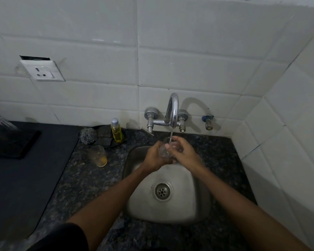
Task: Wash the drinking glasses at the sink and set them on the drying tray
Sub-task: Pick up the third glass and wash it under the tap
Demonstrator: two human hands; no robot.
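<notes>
over the steel sink [192, 211], left hand [155, 157] and right hand [184, 153] both curled round a clear drinking glass [165, 151] held under the thin stream from the tap [173, 109], fingers [170, 146] of the right wrapped across its rim side. likely light, rigid, fragile and slick when wet, so best gripped round the wall, not pinched at the rim. farther left on the speckled tabletop [83, 178], a second glass [98, 155] with yellow dregs waiting beside the soap bottle [116, 131], dark drying tray [13, 144] beyond.
</notes>
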